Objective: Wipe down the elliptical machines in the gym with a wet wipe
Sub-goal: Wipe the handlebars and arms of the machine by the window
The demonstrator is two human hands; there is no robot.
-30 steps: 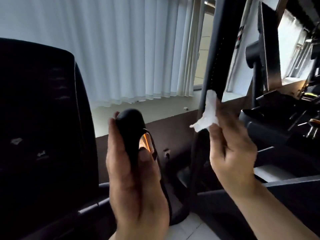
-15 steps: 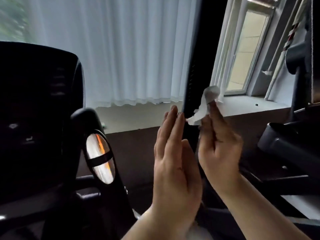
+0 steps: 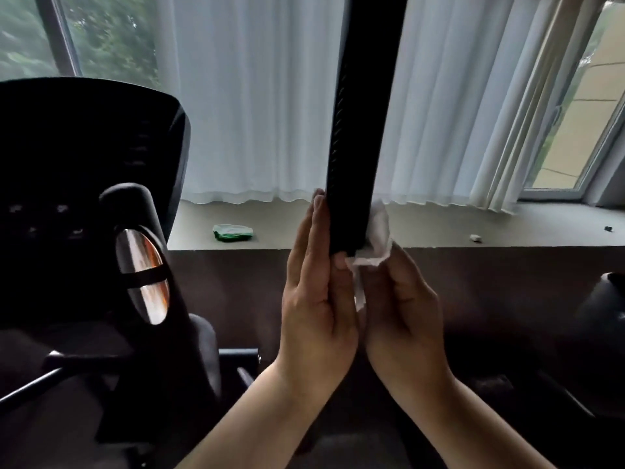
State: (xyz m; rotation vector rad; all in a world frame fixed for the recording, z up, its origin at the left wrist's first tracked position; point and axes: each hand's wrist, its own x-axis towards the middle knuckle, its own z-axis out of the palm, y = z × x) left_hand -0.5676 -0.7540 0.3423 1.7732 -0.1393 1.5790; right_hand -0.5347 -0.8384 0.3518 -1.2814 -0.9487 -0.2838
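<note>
Now off the short handle (image 3: 125,202) it gripped a second ago, the left hand (image 3: 314,299) lies straight-fingered and flat against the left side of the black upright bar (image 3: 362,130). The wet wipe (image 3: 378,228), white and crumpled, presses the bar's right side near its lower end, pinched there by the right hand (image 3: 402,309) with curled fingers.

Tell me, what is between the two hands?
In the head view, the black handlebar stands between the left hand and the right hand, with the wet wipe held against its right side.
</note>
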